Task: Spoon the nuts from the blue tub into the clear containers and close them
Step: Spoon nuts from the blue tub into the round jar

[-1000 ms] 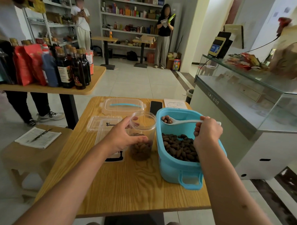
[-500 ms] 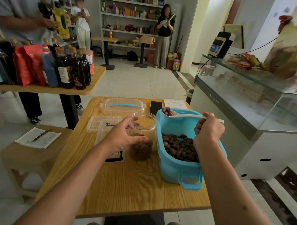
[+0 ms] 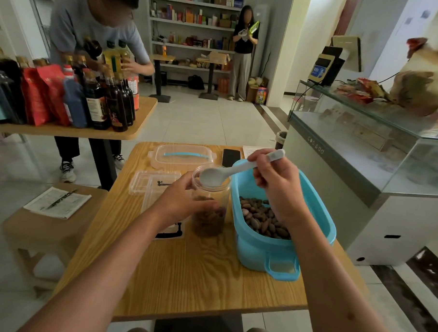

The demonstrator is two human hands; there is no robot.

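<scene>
A person sits at a wooden counter (image 3: 183, 277); the left hand (image 3: 183, 202) wraps its fingers (image 3: 206, 205) round a clear jar (image 3: 211, 210), holding it upright just beside the blue tub (image 3: 272, 253); the right hand (image 3: 277, 178) pinches the handle of a white spoon (image 3: 212, 177), whose bowl is tipped over the jar's open mouth and looks empty; the jar seems roughly a third full of nuts (image 3: 263, 218), and many more lie in the tub; a clear lid with a blue strip (image 3: 183, 155) and flat clear containers (image 3: 152, 183) wait unfilled behind the left hand; so I judge the work is early: more scooping, other containers, and every closing remain.
</scene>
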